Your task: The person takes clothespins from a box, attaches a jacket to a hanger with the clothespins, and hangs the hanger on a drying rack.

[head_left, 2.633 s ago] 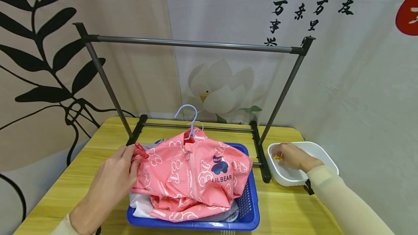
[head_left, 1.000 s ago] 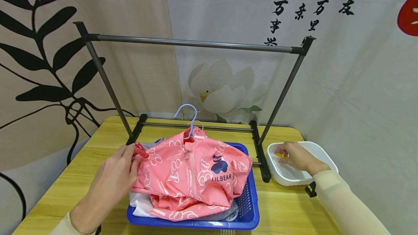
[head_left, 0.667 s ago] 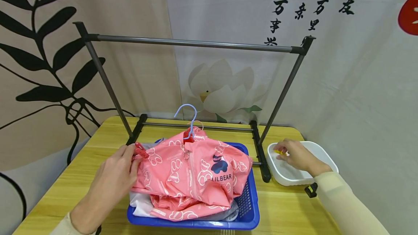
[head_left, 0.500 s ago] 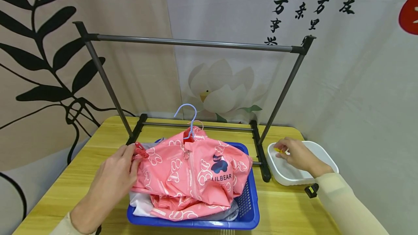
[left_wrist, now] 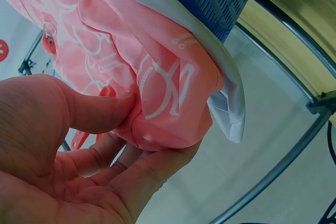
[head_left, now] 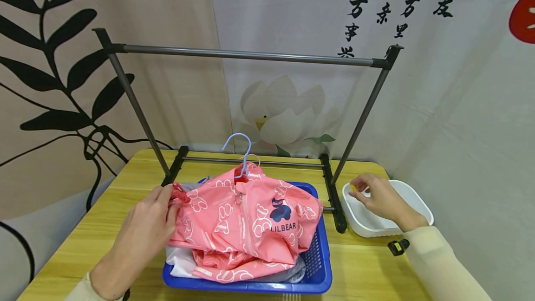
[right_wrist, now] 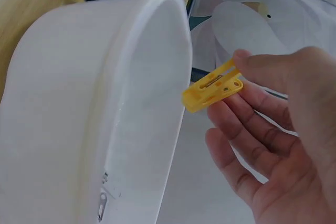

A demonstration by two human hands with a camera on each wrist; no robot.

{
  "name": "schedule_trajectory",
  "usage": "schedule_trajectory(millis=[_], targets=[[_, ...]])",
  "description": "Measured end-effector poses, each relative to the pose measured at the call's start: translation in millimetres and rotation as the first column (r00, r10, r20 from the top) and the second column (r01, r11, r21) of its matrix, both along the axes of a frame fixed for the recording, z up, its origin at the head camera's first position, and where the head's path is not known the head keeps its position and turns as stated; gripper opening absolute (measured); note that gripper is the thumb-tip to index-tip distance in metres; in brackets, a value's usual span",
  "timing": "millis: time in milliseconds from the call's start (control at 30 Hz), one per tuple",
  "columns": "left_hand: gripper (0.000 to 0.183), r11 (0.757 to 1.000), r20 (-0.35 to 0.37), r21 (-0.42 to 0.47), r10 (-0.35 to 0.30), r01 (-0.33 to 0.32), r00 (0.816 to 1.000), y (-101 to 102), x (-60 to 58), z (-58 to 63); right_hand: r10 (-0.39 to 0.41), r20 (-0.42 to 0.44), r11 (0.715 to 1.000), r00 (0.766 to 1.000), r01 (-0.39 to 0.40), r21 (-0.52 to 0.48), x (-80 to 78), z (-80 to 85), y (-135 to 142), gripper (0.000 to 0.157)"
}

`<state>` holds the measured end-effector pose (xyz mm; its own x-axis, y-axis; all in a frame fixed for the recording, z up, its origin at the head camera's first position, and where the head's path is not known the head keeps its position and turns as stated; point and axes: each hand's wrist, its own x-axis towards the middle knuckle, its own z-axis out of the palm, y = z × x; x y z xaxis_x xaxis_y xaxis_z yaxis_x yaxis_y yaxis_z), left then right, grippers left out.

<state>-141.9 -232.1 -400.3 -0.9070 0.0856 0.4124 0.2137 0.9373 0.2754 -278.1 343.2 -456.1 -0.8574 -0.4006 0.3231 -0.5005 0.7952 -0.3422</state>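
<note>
A pink jacket [head_left: 246, 217] with white bear outlines lies over a blue basket [head_left: 323, 264], on a light blue hanger [head_left: 244, 145]. My left hand [head_left: 144, 229] pinches the jacket's sleeve between thumb and fingers, as the left wrist view shows. Beside these fingers sits a small red piece [head_left: 180, 193], clip-like in look and partly hidden. Over a white plastic tub [head_left: 411, 199] on the right, my right hand [head_left: 382, 199] pinches a yellow clothespin [right_wrist: 212, 86] by its handle end between thumb and fingers. From the head, mostly fingers cover the clothespin.
A grey metal rack [head_left: 251, 55] with black joints stands behind and around the basket. White and grey clothes [head_left: 179, 261] lie under the jacket. The wooden table [head_left: 359, 273] carries everything; a printed cloth [head_left: 459, 106] hangs behind.
My right hand has risen a little from inside the tub, turning its wrist, with the yellow clothespin in its fingers. The left hand and the jacket have stayed put.
</note>
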Motion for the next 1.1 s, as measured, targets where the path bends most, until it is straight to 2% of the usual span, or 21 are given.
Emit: schedule_trajectory(millis=[333,600,800,1100], targets=[[0.032,1.0,-0.011,-0.003,-0.005,0.005,1.0,-0.1,-0.3,-1.3,-0.041,0.019,0.998,0.999,0.042,-0.037,8.7,7.8,-12.9,0.021],[0.027,1.0,-0.037,-0.011,-0.003,0.003,0.999,0.8,1.2,-1.3,-0.037,-0.026,0.996,0.999,0.034,-0.082,15.5,9.8,-22.9,0.021],[0.028,1.0,-0.021,-0.006,-0.007,0.007,1.0,0.1,0.1,-1.9,-0.035,-0.076,0.996,0.996,0.028,-0.088,18.9,12.5,-28.2,0.021],[0.028,1.0,-0.004,-0.012,-0.002,0.002,1.0,0.2,-0.8,-2.1,-0.039,-0.081,0.99,0.996,0.028,-0.135,23.4,16.2,-33.2,0.028]])
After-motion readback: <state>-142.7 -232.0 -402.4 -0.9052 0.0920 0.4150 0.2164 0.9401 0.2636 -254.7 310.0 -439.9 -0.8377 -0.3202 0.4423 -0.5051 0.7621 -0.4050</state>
